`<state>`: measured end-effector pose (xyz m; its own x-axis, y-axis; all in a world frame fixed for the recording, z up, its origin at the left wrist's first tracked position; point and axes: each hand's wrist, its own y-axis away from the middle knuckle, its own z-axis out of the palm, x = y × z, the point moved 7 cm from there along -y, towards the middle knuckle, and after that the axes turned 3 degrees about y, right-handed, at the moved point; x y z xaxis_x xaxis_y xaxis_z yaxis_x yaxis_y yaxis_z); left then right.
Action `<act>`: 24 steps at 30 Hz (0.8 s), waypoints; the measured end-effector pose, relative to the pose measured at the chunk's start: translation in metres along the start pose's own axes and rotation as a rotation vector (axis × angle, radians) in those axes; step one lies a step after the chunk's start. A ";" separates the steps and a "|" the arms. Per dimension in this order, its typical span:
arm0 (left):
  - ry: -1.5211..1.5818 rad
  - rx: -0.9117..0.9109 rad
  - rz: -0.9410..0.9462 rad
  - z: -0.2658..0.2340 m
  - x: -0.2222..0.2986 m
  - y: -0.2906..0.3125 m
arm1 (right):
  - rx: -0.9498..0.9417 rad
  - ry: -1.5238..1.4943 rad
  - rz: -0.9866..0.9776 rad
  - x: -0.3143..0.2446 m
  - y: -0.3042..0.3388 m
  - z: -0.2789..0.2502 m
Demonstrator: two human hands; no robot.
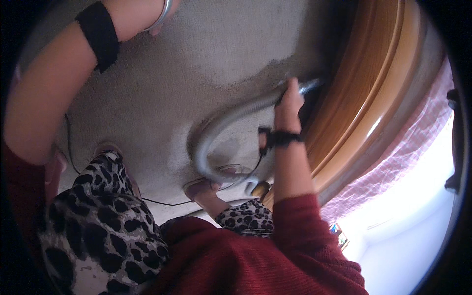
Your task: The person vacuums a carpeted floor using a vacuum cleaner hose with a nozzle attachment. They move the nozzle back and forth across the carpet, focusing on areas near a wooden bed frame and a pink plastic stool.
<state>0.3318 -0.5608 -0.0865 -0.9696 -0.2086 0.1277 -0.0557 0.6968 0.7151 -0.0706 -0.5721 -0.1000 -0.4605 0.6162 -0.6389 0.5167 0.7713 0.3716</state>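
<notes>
A grey ribbed vacuum hose (200,147) loops across the carpet, its far end held in my right hand (290,108). The fingers wrap round it beside the lower edge of a wooden bed frame (364,93). Past my hand a shiny tube end (309,86) points into the dark shadow along that frame; its tip is blurred and hidden there. My left hand (169,11) reaches to the top edge of the picture, over the carpet. A silver bangle circles that wrist, and the fingers are mostly cut off, so I cannot tell what they touch.
Grey-beige carpet (172,88) covers the floor, with darker patches. A thin black cord (164,203) runs past my feet (199,188). A checked pink cloth (383,157) lies over the bed on the right. The hose bends down near a round brownish thing (260,189).
</notes>
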 end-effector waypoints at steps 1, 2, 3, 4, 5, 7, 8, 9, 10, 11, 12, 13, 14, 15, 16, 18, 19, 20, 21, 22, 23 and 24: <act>0.002 -0.006 0.001 -0.001 0.000 0.000 | 0.041 0.056 -0.004 -0.010 -0.024 0.005; 0.005 -0.011 0.002 -0.001 0.000 0.001 | 0.024 0.014 0.013 -0.016 -0.044 0.013; -0.002 -0.066 0.012 -0.001 -0.002 -0.001 | -0.074 -0.073 0.028 -0.018 -0.053 0.019; -0.007 -0.123 0.029 0.000 -0.002 -0.002 | 0.044 0.018 0.036 -0.012 -0.051 0.009; -0.002 -0.135 0.030 -0.001 -0.003 -0.004 | 0.088 0.092 -0.016 -0.005 -0.041 0.002; 0.001 -0.145 0.017 -0.002 -0.005 -0.007 | 0.078 0.122 -0.092 0.023 0.003 -0.016; -0.005 -0.141 0.004 -0.002 -0.006 -0.008 | 0.080 0.036 -0.210 0.034 0.029 -0.022; -0.024 -0.126 -0.015 0.000 -0.006 -0.008 | 0.080 0.123 -0.163 0.050 0.051 -0.031; -0.043 -0.113 -0.032 0.000 -0.007 -0.006 | 0.039 0.059 0.009 0.069 0.063 -0.036; -0.040 -0.056 -0.013 -0.001 -0.005 -0.004 | 0.019 -0.037 0.155 0.080 0.069 -0.036; -0.041 -0.001 0.013 -0.002 -0.002 0.000 | 0.014 -0.078 0.046 0.067 0.064 -0.033; -0.048 0.020 0.019 -0.002 0.000 0.002 | 0.002 -0.111 0.006 0.055 0.054 -0.026; -0.054 0.042 0.025 -0.003 0.002 0.004 | 0.063 -0.058 0.022 0.037 0.032 -0.023; -0.063 0.036 0.002 -0.002 0.004 0.004 | 0.008 -0.027 -0.013 0.016 0.008 -0.010; -0.062 0.028 -0.009 -0.002 0.003 0.004 | -0.004 0.061 0.089 0.004 -0.016 0.003; -0.049 0.008 -0.016 -0.001 0.003 -0.002 | -0.080 -0.167 0.025 -0.017 -0.036 0.020; -0.050 0.010 -0.028 0.000 0.002 -0.006 | -0.039 -0.172 0.071 -0.015 -0.038 0.018; -0.051 0.012 -0.040 0.002 0.001 -0.012 | -0.015 -0.198 0.042 -0.016 -0.035 0.013; -0.062 0.030 -0.068 0.004 -0.001 -0.017 | -0.026 -0.217 0.040 -0.010 -0.029 0.010; -0.079 0.051 -0.098 0.005 -0.003 -0.024 | -0.031 -0.191 0.022 -0.008 -0.023 0.001; -0.077 0.031 -0.099 0.009 -0.003 -0.030 | -0.062 -0.140 0.023 -0.006 -0.020 -0.006; -0.075 0.010 -0.110 0.013 -0.005 -0.034 | -0.081 -0.094 0.019 -0.004 -0.021 -0.008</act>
<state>0.3352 -0.5742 -0.1203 -0.9727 -0.2319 -0.0032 -0.1644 0.6798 0.7148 -0.0856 -0.5896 -0.0994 -0.3793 0.6166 -0.6899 0.4631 0.7720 0.4354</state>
